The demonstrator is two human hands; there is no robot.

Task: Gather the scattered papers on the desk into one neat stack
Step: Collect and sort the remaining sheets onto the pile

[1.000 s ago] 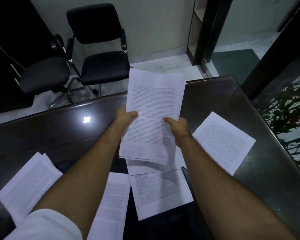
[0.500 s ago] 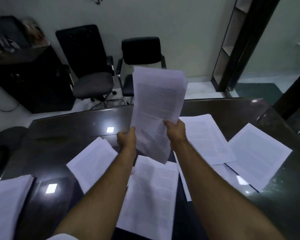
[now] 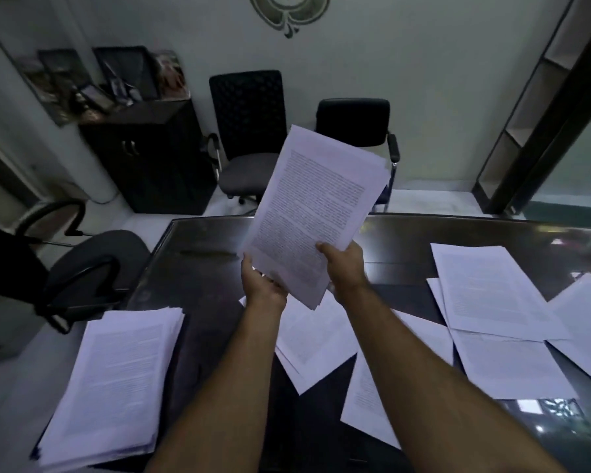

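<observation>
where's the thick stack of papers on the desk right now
In the head view the thick stack lies at the desk's near-left corner, left of the left forearm and apart from the loose sheets on the right.

Held sheaf of papers (image 3: 316, 213) showing white with a lilac cast, dense grey-black printed lines across it. Stack at the left (image 3: 116, 380) reading the same pale lilac-white, its print blurred to faint grey bands. Loose sheets at the right (image 3: 492, 295) showing white with light grey text blocks. Worktop (image 3: 198, 268) looking glossy black-brown, carrying pale reflections. Mesh chair (image 3: 248, 110) showing a black dotted weave on the back over a grey seat; second chair (image 3: 354, 121) looking plain black. Cabinet (image 3: 151, 158) reading black-brown. Wall (image 3: 423, 80) looking pale grey-green, wearing an olive-and-white swirl emblem (image 3: 289, 10). Floor appearing white.
</observation>
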